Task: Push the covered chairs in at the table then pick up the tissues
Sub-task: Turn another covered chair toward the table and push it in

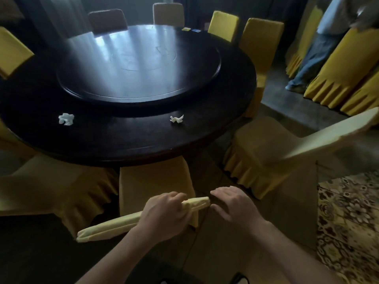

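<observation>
Head view: left hand point(164, 214) grips covered chair point(155, 187) top; right hand point(233, 206) hovers open.
Cover looks soft; push the firm top rail.

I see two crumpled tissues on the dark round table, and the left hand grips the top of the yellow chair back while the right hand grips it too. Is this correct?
Not quite. In the head view the right hand is open beside the chair back, fingers spread, not gripping it. The rest holds: two crumpled tissues lie on the dark round table, and the left hand grips the chair back.
</observation>
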